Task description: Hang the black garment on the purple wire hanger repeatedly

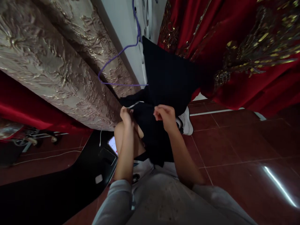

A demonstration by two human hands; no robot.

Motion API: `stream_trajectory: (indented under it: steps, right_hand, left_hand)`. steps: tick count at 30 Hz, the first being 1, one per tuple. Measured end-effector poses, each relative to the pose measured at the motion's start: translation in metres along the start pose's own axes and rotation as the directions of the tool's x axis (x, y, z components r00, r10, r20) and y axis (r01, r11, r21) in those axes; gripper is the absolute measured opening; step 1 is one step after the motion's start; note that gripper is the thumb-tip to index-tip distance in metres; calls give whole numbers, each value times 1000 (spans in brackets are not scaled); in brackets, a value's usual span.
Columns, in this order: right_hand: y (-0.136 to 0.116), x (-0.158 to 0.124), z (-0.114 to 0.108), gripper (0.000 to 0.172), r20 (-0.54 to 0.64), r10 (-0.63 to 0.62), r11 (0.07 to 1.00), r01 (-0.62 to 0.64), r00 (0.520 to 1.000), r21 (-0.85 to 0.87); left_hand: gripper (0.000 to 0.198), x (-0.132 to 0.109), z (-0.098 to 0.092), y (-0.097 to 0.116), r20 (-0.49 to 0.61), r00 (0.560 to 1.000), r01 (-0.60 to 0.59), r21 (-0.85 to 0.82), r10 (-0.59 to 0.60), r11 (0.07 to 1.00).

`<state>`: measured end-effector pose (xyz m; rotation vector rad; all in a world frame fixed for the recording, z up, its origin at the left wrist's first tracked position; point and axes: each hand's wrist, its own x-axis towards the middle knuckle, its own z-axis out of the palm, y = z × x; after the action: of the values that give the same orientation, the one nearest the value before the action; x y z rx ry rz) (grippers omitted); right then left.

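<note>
A dark navy cloth garment [152,131] lies over my lap. My left hand [126,117] is closed at its upper left edge, pinching the fabric beside a thin pale strip [137,103]. Just above the garment, to the right, my right hand [166,117] has thumb and fingers pinched together. Whatever they hold, if anything, is too small to make out. Beyond both hands hangs more dark cloth [171,75], next to a purple wire hanger [122,84]. Where the hanging cloth meets the piece on my lap is hard to tell.
Embossed beige-gold fabric [58,62] hangs at left, and red fabric with gold sequins [234,56] at right. Beside my left leg, a black surface [70,184] bears a lit phone [112,145], a dark phone [108,156] and a small white object [98,178]. Red tiles [229,140] cover the floor.
</note>
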<state>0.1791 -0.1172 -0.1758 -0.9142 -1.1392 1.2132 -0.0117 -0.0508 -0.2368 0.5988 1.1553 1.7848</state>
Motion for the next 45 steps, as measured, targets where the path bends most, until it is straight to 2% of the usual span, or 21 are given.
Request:
stream_trajectory:
  steps: [3,5,7,9,11,13,14,16,18,20,21,23,26,28,30,33,35,38,41,43,45]
  right_hand:
    - [16,-23,-27,34,-207,32,999,-31,978,8]
    - [16,-29,-38,26,-246,-57,996,37,968,-86]
    - [9,-28,-37,19,-209,-199,959,146,957,-244]
    - [0,-22,-26,40,-76,-265,904,220,961,-366]
    - [-9,-15,-10,49,105,-195,905,220,975,-364]
    - [-18,-10,3,30,238,-97,943,166,966,-288]
    - [-24,-7,6,19,278,-58,958,132,959,-254]
    - [-38,1,5,13,374,6,966,91,928,-243]
    - [-53,18,-4,12,515,30,937,156,856,-314]
    - [-64,42,-13,10,577,-26,871,302,816,-388]
    - [-66,57,-16,11,543,-96,839,362,834,-407]
    - [-59,87,-16,20,397,-239,822,402,886,-403]
    - [-32,123,-6,30,226,-257,867,328,939,-376]
    - [-17,137,-5,28,212,-223,880,290,952,-375]
    - [-13,141,-15,23,214,-239,875,306,947,-375]
    - [-29,136,-45,14,160,-307,837,346,938,-424]
    - [-46,130,-63,21,125,-333,808,351,935,-474]
    - [-63,124,-73,36,70,-363,776,343,929,-529]
    - [-62,120,-67,41,15,-369,774,317,929,-548]
    - [-58,115,-59,37,57,-325,790,304,944,-532]
    - [-59,105,-55,28,185,-262,802,320,947,-504]
  left_hand:
    - [34,-33,8,-18,15,1000,-18,-11,19,1000]
    - [31,-48,19,-7,108,993,-48,-24,50,999]
    - [24,-63,32,15,278,950,-146,-14,144,989]
    - [18,-78,47,39,470,840,-315,19,270,949]
    - [15,-92,58,61,598,702,-521,60,387,852]
    - [17,-98,61,74,674,580,-682,95,458,725]
    - [22,-97,59,78,715,534,-718,101,452,688]
    - [42,-86,45,80,813,476,-701,120,335,703]
    - [51,-68,23,77,907,409,-641,213,94,737]
    - [45,-50,-2,70,920,357,-660,372,-164,653]
    - [38,-42,-13,67,901,346,-701,433,-260,567]
    - [25,-29,-30,64,869,351,-793,474,-350,382]
    - [19,-12,-46,63,866,364,-869,449,-344,209]
    - [20,1,-56,62,864,373,-878,447,-339,173]
    - [23,18,-68,60,881,389,-884,439,-271,160]
    - [39,46,-83,64,903,423,-893,430,-77,136]
    - [47,60,-86,79,892,449,-888,440,50,137]
    - [44,66,-69,122,837,482,-876,462,259,140]
    - [31,57,-27,166,779,474,-880,439,410,183]
    - [20,51,7,185,773,473,-880,383,424,282]
    - [18,50,36,194,770,509,-851,382,384,360]
